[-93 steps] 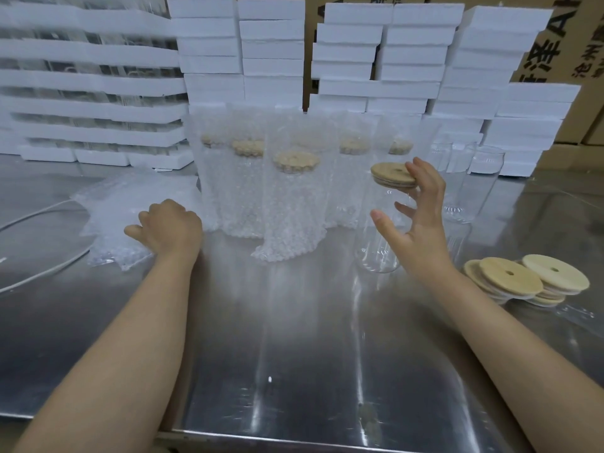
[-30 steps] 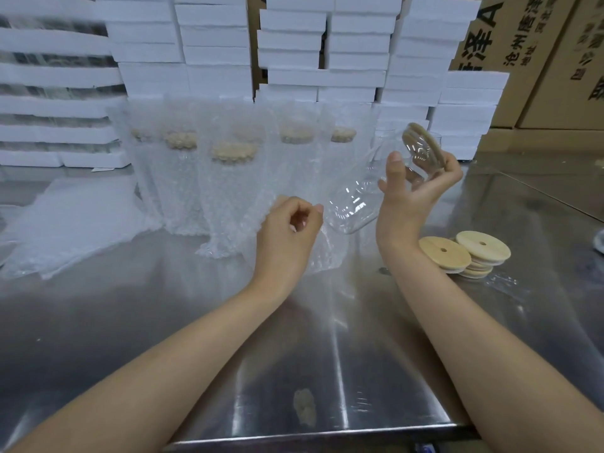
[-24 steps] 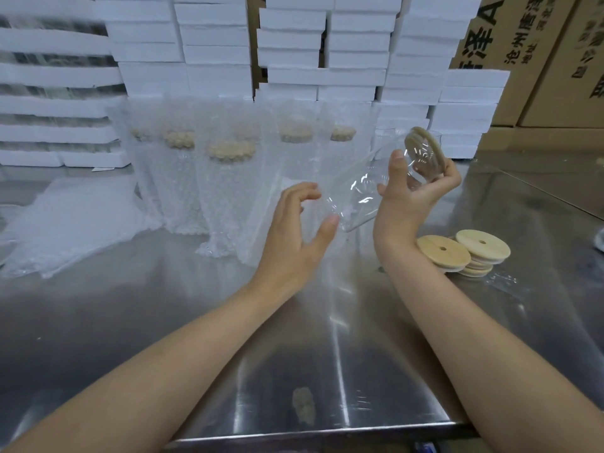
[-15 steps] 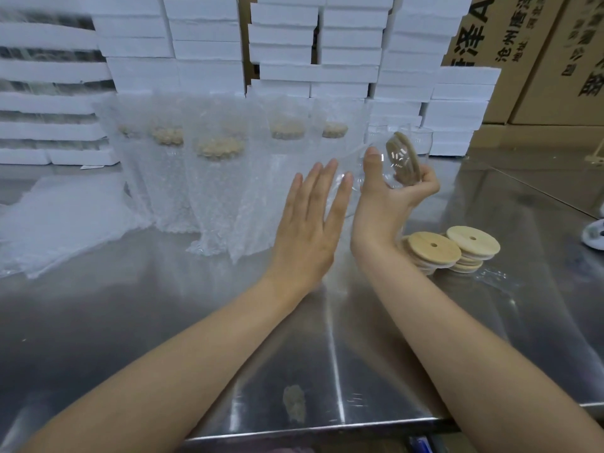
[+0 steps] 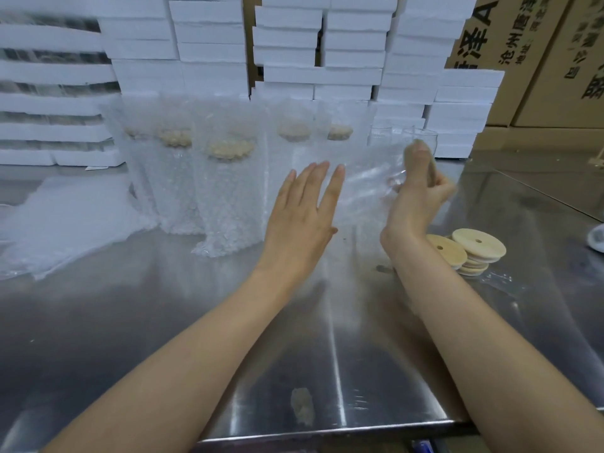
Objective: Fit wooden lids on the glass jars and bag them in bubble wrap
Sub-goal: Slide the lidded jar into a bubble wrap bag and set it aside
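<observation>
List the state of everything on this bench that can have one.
Left hand, fingers straight, at the held bag.
Right hand, grips the held jar's lid end.
Held jar, tilted, body under the held bag's bubble wrap; blurred.
Bagged jars, lidded, upright in bags.
Bare jars, upright, unlidded, unbagged.
Loose lids, stacked in two piles.
Spare bags, lying flat.

Tilted glass jar [image 5: 385,186] at bubble-wrap bag [image 5: 356,220]

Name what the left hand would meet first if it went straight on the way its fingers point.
Probably the bubble wrap bag right ahead of the left hand; depth is unclear.
</observation>
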{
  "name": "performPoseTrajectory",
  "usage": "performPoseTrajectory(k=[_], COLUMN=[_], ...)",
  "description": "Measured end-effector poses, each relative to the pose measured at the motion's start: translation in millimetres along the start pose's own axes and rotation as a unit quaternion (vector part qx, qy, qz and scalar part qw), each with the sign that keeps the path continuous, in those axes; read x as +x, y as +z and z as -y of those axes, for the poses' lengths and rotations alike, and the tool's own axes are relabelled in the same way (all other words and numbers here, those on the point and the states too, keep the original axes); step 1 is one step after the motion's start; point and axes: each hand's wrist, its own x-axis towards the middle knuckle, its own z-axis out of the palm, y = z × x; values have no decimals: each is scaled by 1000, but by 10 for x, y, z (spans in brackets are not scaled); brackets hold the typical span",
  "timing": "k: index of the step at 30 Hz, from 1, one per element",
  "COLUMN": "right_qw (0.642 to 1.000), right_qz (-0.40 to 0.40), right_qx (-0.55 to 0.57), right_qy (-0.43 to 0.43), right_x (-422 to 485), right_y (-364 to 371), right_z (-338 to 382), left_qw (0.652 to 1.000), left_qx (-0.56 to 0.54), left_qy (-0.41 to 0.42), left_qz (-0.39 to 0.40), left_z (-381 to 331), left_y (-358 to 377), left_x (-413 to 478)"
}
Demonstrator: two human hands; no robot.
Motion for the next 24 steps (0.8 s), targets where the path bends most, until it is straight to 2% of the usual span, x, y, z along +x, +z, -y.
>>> performPoseTrajectory(k=[4, 8, 11, 13, 16, 19, 24], right_qw=[994, 985, 985, 988, 988, 968, 906], right_qz=[71, 134, 137, 122, 125, 200, 349], right_qx=[-79, -94, -100, -89, -87, -151, -237], right_qy=[24, 46, 34, 32, 26, 9, 24], right_x=[-89, -232, -236, -160, -27, 44, 14], right_y=[52, 104, 124, 83, 0, -20, -19], right_z=[-65, -120, -57, 2, 68, 85, 74], left_qw=[999, 996, 995, 998, 998, 995, 989], left_qx=[-14, -14, -17, 8, 58, 84, 93], left_qy=[-23, -28, 3, 7, -34, -51, -29], left_qz=[-31, -79, -100, -69, -6, -27, -114], left_z=[-5, -67, -92, -111, -156, -169, -151], left_y=[-61, -124, -145, -139, -67, -70, -89], left_x=[23, 23, 33, 28, 0, -27, -11])
